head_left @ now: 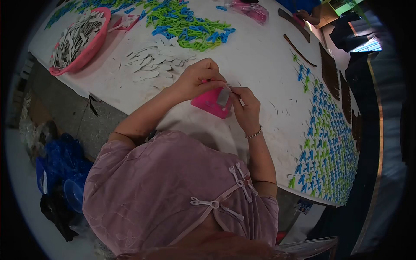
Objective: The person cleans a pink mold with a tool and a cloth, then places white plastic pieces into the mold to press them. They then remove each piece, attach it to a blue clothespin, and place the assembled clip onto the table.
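My left hand [199, 80] is closed in a pinch above a pink block [210, 102] near the table edge. Opposite it, my right hand [248, 107], with a beaded bracelet at the wrist, is also pinched. The fingertips of both hands nearly meet over the block's right part, at a small pale thing too small to name. A grey plate [223, 98] sits on the block between the hands. Beyond my left hand lies a loose pile of flat whitish pieces [156, 58].
A pink basin [93, 54] full of flat pieces stands at the left. Green and blue clips [186, 28] are heaped at the back; rows of clips [325, 143] cover the right side. Dark strips [329, 71] lie beyond, and another person's hand [308, 17] shows top right.
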Tool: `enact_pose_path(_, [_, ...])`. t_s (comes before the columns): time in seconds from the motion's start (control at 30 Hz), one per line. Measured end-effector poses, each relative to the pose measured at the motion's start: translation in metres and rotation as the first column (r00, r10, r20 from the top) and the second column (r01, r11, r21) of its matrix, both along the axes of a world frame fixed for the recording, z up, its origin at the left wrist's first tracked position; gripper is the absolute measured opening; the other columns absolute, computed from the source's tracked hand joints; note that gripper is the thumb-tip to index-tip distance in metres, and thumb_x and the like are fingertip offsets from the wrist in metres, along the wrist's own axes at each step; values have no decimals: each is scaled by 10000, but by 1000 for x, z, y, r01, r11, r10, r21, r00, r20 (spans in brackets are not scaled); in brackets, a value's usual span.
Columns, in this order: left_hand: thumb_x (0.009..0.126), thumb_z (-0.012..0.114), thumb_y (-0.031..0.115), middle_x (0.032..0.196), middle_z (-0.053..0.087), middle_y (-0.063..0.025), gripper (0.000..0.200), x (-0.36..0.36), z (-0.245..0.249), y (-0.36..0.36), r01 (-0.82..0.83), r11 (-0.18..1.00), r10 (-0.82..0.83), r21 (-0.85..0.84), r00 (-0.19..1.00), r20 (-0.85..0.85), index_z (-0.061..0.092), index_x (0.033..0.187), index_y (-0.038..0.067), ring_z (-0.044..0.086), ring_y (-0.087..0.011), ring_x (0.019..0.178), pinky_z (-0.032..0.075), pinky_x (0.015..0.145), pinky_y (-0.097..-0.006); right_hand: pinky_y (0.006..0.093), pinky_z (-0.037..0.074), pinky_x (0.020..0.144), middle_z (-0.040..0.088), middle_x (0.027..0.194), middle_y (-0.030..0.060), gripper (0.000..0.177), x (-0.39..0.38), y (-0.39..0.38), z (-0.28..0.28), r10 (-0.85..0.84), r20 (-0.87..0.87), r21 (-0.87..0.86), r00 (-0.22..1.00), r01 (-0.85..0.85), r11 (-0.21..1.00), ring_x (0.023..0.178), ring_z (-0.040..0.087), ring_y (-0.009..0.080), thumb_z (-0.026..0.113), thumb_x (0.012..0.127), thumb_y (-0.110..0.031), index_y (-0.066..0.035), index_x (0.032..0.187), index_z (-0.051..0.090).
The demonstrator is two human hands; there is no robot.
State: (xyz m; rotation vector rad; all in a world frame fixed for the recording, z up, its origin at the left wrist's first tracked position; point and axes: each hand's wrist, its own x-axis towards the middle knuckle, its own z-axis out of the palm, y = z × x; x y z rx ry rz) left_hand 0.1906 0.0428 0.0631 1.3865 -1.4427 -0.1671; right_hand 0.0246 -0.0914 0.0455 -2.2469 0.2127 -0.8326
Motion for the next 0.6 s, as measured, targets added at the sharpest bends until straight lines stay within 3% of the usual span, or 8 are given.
enact_pose_path(0.03, [801, 680, 57, 825, 578, -39, 139, -1, -1, -1, -96, 995, 95, -2, 988, 122, 699, 938, 61, 571, -147, 747, 451, 638, -257, 314, 505, 644, 638, 865, 120, 150, 0, 2, -4, -1, -5, 1, 1000, 1, 1000, 743, 628, 248, 619, 804, 19, -9, 952, 627])
enact_pose_path(0.17, [802, 678, 69, 851, 593, -49, 158, -2, -7, 0, -54, 999, 54, -3, 997, 53, 691, 960, 74, 587, -170, 743, 470, 629, -269, 326, 499, 642, 627, 845, 106, 151, 2, 7, -15, -38, 62, -79, 997, 43, 996, 745, 608, 246, 616, 797, 22, -7, 945, 622])
enact_pose_path(0.33, [806, 660, 55, 889, 614, -71, 175, 0, -8, 6, -41, 999, 40, -1, 984, 172, 675, 979, 77, 624, -212, 775, 506, 658, -305, 341, 473, 629, 609, 811, 87, 143, 3, 8, -23, -62, 42, -109, 997, 66, 992, 729, 575, 240, 619, 788, 17, -24, 925, 622])
enact_pose_path(0.53, [798, 660, 38, 892, 617, -83, 168, 0, -17, 6, -29, 999, 26, 22, 992, 123, 669, 964, 64, 624, -226, 785, 503, 661, -314, 350, 456, 665, 606, 799, 76, 157, -1, 4, -28, -54, 46, -98, 997, 59, 993, 740, 562, 241, 624, 770, 18, -32, 919, 622])
enact_pose_path(0.6, [795, 662, 36, 889, 616, -83, 161, -3, -21, 1, -13, 1000, 10, 18, 993, 119, 669, 954, 59, 623, -228, 786, 501, 663, -316, 354, 451, 671, 612, 806, 75, 163, -7, -1, -25, -56, 46, -227, 997, 65, 972, 747, 560, 246, 624, 768, 10, -30, 925, 621])
